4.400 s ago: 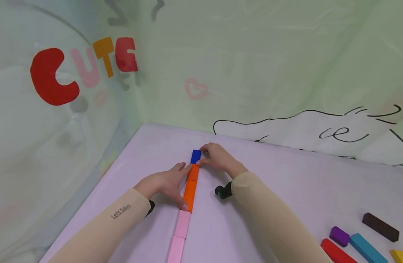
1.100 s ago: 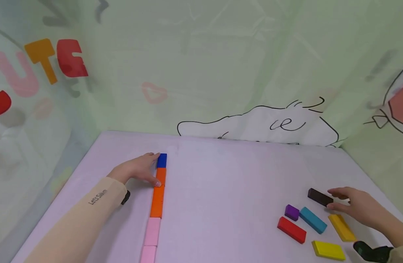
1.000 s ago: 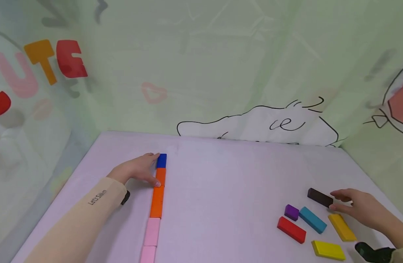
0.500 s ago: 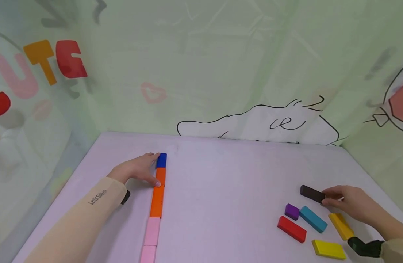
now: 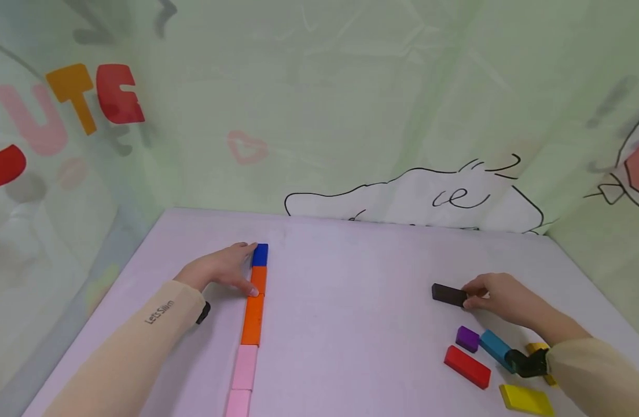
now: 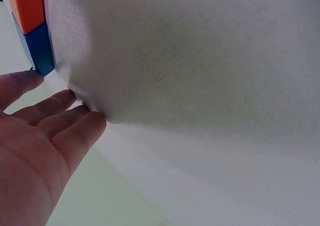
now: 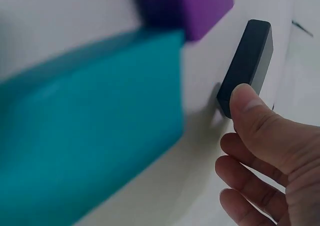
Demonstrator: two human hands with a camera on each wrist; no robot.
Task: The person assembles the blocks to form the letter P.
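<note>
Between thumb and fingers, my right hand (image 5: 504, 296) pinches the near end of a black block (image 5: 447, 295), right of the table's middle. The right wrist view shows the thumb pressed on that black block (image 7: 246, 61). My left hand (image 5: 220, 269) lies along the left side of a row of blocks, fingers extended. One fingertip is at the blue block (image 5: 260, 255) at the row's far end, and the thumb is on the orange blocks (image 5: 253, 318). Toward me the row continues with pink blocks (image 5: 243, 368). In the left wrist view, the fingertips rest on the cloth past the blue block (image 6: 40, 48).
Under and beside my right forearm lie a purple block (image 5: 467, 339), a teal block (image 5: 495, 346), a red block (image 5: 467, 367), a yellow block (image 5: 527, 399) and a partly hidden darker yellow block (image 5: 538, 348). A pale cloth covers the table (image 5: 345, 301), with printed curtains behind.
My right hand has reached the black block, gripped it and carried it leftward, away from the loose blocks. Since about a second ago, my left hand has kept its place at the row.
</note>
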